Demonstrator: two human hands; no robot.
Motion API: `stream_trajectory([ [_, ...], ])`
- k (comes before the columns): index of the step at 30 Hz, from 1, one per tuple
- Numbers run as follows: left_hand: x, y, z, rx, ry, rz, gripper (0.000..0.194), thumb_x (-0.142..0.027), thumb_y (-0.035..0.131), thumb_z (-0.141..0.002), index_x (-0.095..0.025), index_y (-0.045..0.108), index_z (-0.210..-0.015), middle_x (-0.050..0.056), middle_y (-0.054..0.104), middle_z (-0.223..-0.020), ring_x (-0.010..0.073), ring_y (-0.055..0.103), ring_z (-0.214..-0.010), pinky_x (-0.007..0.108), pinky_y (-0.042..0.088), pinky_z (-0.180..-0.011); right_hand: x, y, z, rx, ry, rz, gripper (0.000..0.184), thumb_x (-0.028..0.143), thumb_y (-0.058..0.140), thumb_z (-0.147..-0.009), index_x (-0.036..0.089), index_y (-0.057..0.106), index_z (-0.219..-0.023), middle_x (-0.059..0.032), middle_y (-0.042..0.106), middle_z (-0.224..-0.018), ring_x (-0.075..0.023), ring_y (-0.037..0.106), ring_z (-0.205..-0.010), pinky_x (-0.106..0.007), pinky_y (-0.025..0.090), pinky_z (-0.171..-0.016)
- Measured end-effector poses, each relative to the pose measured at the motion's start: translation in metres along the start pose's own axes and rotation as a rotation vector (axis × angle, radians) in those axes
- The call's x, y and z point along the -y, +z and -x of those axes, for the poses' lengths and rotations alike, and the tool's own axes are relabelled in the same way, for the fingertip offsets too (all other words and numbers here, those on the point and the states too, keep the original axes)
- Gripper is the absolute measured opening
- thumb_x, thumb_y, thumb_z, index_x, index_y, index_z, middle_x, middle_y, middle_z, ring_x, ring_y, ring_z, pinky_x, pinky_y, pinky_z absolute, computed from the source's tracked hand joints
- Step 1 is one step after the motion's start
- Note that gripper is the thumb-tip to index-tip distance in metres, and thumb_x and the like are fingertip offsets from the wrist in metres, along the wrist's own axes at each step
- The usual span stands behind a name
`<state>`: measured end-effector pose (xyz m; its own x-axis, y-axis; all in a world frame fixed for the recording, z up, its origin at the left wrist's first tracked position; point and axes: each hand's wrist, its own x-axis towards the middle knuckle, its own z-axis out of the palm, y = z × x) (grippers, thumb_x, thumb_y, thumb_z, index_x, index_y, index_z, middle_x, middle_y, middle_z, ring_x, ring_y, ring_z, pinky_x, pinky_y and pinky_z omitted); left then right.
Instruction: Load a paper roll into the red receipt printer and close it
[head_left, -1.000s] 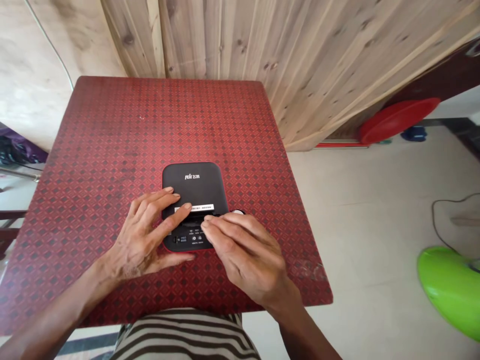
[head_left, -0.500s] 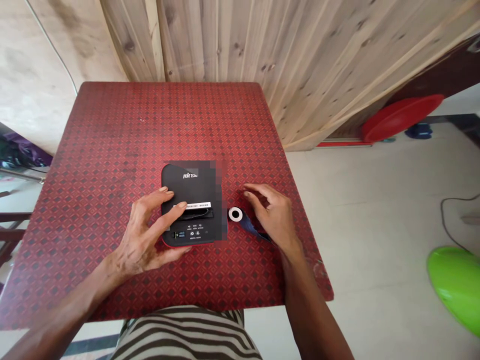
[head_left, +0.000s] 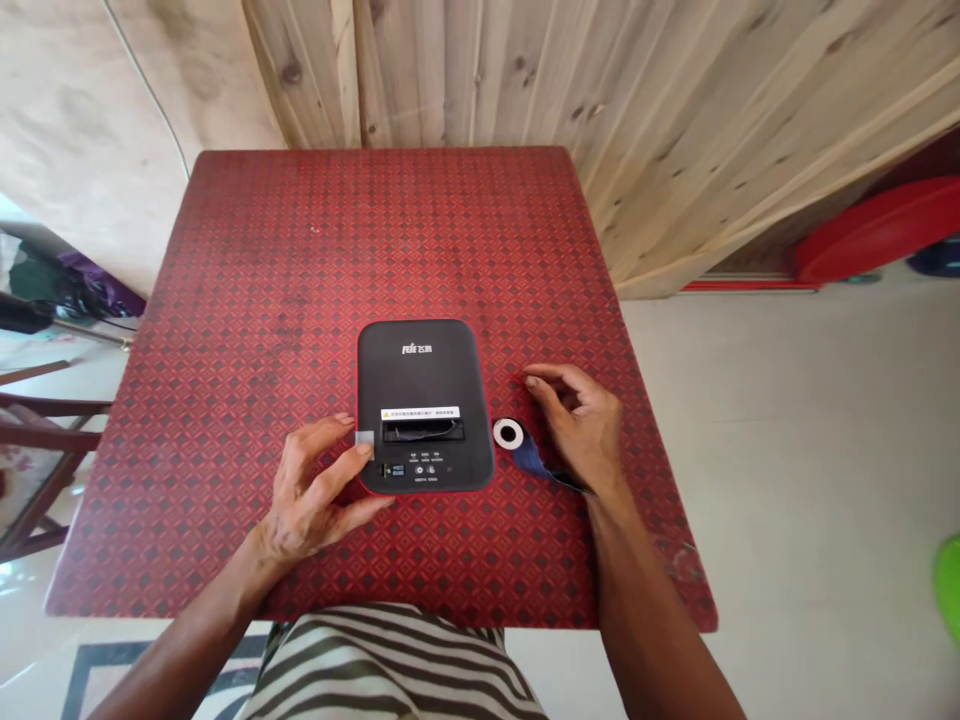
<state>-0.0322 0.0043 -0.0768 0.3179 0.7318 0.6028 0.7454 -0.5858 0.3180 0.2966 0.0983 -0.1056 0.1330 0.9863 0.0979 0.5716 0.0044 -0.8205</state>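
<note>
A black receipt printer (head_left: 424, 385) with a red edge lies flat on the table, its paper slot and small buttons facing up. Beside its front left corner is my left hand (head_left: 311, 490), fingers apart. Its index fingertip touches a small grey patch (head_left: 364, 438) on the corner, and the thumb lies along the front edge. To the printer's right stands a small roll (head_left: 509, 434) with a white ring and dark core, trailing a dark blue strip (head_left: 534, 458). My right hand (head_left: 581, 425) rests right of the roll, curled, thumb and index tips together. Nothing shows between them.
A red patterned cloth covers the table (head_left: 300, 270), which meets a wooden plank wall (head_left: 480, 70) at the back. Wooden chairs (head_left: 45, 470) stand at the left. On the floor to the right are a red basin-like object (head_left: 885, 230) and a green object (head_left: 949, 585).
My left hand has slid off the printer's top to its left corner, uncovering the slot and label. The right hand stays near the roll. The view has shifted left.
</note>
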Motion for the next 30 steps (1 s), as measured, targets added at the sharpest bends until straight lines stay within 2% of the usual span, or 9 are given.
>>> stream_trajectory([
  [4,-0.002,0.001,0.000,0.006,-0.042,0.011,0.068,-0.042,0.081,-0.087,-0.028,0.049,-0.146,0.014,0.063,-0.133,0.0286,0.066,-0.122,0.044,0.062,-0.095,0.000,0.000,0.000,-0.007,0.014,-0.006,0.026,0.045,0.066,-0.093,0.024,0.080,-0.100,-0.0062,0.080,-0.095,-0.0210,0.069,-0.076,-0.035,0.052,-0.069],
  [8,-0.004,0.003,-0.001,-0.028,-0.067,0.056,0.066,-0.035,0.083,-0.086,-0.025,0.051,-0.143,0.015,0.062,-0.132,0.0276,0.065,-0.123,0.043,0.062,-0.094,0.000,0.000,0.001,-0.008,0.021,-0.010,0.024,0.044,0.067,-0.093,0.025,0.080,-0.099,-0.0051,0.080,-0.095,-0.0209,0.069,-0.077,-0.035,0.052,-0.069],
  [11,-0.005,0.003,-0.004,-0.035,-0.094,0.091,0.064,-0.032,0.084,-0.085,-0.027,0.052,-0.141,0.012,0.064,-0.128,0.0263,0.064,-0.123,0.043,0.062,-0.094,0.002,-0.002,0.001,0.002,0.029,-0.008,0.023,0.043,0.067,-0.093,0.026,0.079,-0.100,-0.0050,0.080,-0.096,-0.0210,0.069,-0.077,-0.035,0.052,-0.068],
  [16,-0.004,0.000,-0.006,-0.024,-0.158,0.139,0.056,-0.033,0.085,-0.084,-0.028,0.057,-0.133,0.012,0.061,-0.136,0.0269,0.065,-0.123,0.045,0.062,-0.096,0.002,-0.002,0.001,0.007,0.040,-0.010,0.024,0.043,0.067,-0.092,0.024,0.080,-0.100,-0.0054,0.080,-0.095,-0.0203,0.068,-0.074,-0.035,0.052,-0.068],
  [22,0.000,0.002,-0.005,-0.025,-0.140,0.189,0.057,-0.033,0.086,-0.083,-0.025,0.059,-0.132,0.014,0.060,-0.137,0.0281,0.064,-0.124,0.048,0.060,-0.099,0.003,-0.005,0.000,0.006,0.018,-0.061,0.022,0.041,0.068,-0.091,0.024,0.080,-0.099,-0.0040,0.081,-0.096,-0.0208,0.071,-0.082,-0.035,0.054,-0.075],
  [24,0.000,0.004,-0.004,-0.039,-0.115,0.177,0.058,-0.032,0.085,-0.084,-0.025,0.057,-0.135,0.014,0.061,-0.135,0.0274,0.065,-0.122,0.045,0.061,-0.097,0.018,-0.015,0.001,-0.001,-0.044,-0.057,0.018,0.036,0.070,-0.092,0.024,0.080,-0.099,-0.0028,0.080,-0.095,-0.0194,0.071,-0.081,-0.033,0.053,-0.073],
  [27,0.000,0.006,-0.002,-0.057,-0.074,0.157,0.061,-0.029,0.085,-0.084,-0.022,0.056,-0.138,0.015,0.062,-0.130,0.0269,0.065,-0.120,0.042,0.061,-0.095,0.059,-0.034,0.006,0.037,-0.234,0.031,0.011,0.029,0.071,-0.095,0.025,0.080,-0.101,-0.0006,0.079,-0.091,-0.0158,0.067,-0.072,-0.030,0.050,-0.065],
  [28,0.000,0.006,-0.002,-0.061,-0.069,0.153,0.062,-0.028,0.085,-0.083,-0.022,0.056,-0.138,0.015,0.062,-0.130,0.0267,0.065,-0.119,0.042,0.061,-0.095,0.076,-0.037,0.007,0.070,-0.322,0.061,0.010,0.026,0.071,-0.096,0.025,0.080,-0.101,-0.0005,0.079,-0.091,-0.0155,0.068,-0.074,-0.030,0.051,-0.066],
  [30,-0.001,0.006,-0.001,-0.055,-0.063,0.147,0.063,-0.028,0.085,-0.083,-0.020,0.055,-0.138,0.017,0.061,-0.132,0.0266,0.064,-0.119,0.041,0.061,-0.095,0.108,-0.033,0.007,0.178,-0.530,0.117,0.012,0.021,0.069,-0.099,0.024,0.079,-0.103,-0.0025,0.081,-0.098,-0.0173,0.073,-0.087,-0.031,0.056,-0.078],
])
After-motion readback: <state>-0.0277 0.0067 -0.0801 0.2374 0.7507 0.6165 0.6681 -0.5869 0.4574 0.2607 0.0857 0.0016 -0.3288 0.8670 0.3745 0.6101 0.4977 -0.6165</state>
